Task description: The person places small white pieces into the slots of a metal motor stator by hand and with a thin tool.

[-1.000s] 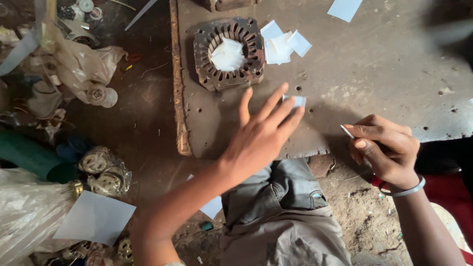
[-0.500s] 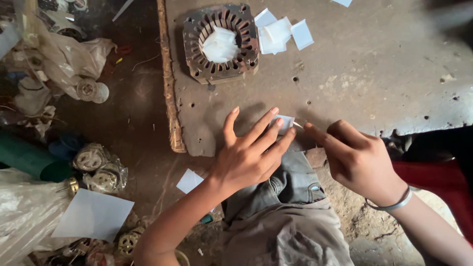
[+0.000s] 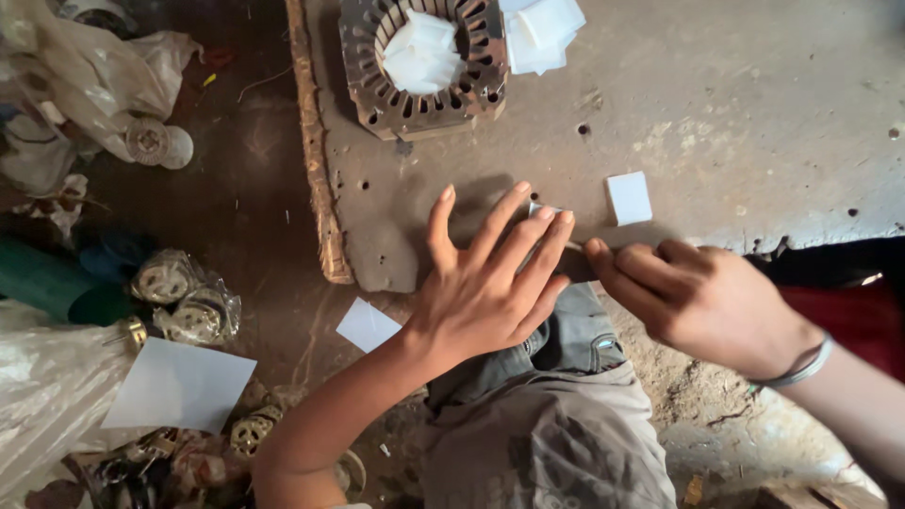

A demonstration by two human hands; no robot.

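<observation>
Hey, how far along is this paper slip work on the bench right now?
Done: a stack of white slips lies beside the metal motor ring, more sit inside it, and one cut slip lies on the bench. In hand: the left hand presses a slip flat while the right hand works its edge. Left: the ring's slots look unlined.

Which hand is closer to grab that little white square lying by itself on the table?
The right hand, probably. The white square lies just above its fingers, while the left hand is pressed flat farther away.
</observation>
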